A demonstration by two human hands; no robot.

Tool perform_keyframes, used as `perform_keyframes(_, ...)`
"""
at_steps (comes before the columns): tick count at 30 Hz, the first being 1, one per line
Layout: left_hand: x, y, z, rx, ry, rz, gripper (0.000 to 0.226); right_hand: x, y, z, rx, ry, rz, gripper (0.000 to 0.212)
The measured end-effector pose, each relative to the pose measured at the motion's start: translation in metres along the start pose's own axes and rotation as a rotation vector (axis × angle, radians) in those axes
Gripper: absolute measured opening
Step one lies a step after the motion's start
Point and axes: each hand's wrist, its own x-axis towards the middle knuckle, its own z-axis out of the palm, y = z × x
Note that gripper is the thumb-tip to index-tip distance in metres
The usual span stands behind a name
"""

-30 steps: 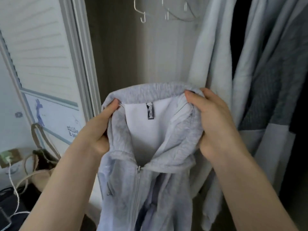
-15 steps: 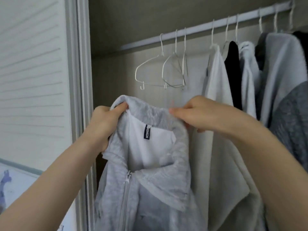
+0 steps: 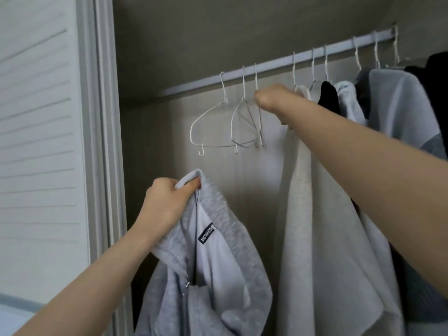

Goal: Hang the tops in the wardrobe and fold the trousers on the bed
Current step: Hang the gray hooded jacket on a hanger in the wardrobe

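Right hand (image 3: 271,98) has left the grey jacket (image 3: 218,263), reaching a hanger (image 3: 258,112).

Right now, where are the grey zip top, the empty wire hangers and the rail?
grey zip top (image 3: 225,219): head view, on its collar.
empty wire hangers (image 3: 211,111): head view, on the leftmost hanger's shoulder wire.
rail (image 3: 274,65): head view, on a bare stretch between hooks.

A soft, fleecy grey cloth jacket (image 3: 218,263) with a smooth white lining and metal zip (image 3: 186,284); thin white-coated wire hangers (image 3: 213,127) on a smooth, matt rail (image 3: 274,66); a pale wood-grain wardrobe back (image 3: 242,180).
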Motion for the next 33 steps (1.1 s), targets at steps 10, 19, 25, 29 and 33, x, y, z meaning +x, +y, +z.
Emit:
perform_keyframes(10, 0.009, -0.016, 0.001, 0.034, -0.015, 0.031, 0.051, 0.025, 0.009, 0.031, 0.493, -0.119, 0.117, 0.036)
perform_keyframes(19, -0.011, -0.032, 0.001, 0.097, 0.003, 0.067, 0.054, 0.047, -0.002, 0.053, 0.604, -0.078, 0.117, 0.031)
perform_keyframes(25, -0.009, -0.029, -0.004, 0.122, 0.041, 0.063, 0.059, 0.049, -0.003, 0.043, 0.699, 0.044, 0.099, 0.046)
perform_keyframes(29, -0.01, -0.024, 0.002, 0.149, 0.042, 0.05, 0.058, 0.026, 0.004, 0.029, 0.702, 0.144, 0.026, 0.033)
perform_keyframes(33, -0.013, -0.021, 0.012, 0.171, -0.001, 0.011, 0.05, -0.031, 0.033, 0.034, 0.655, 0.154, -0.106, 0.013)
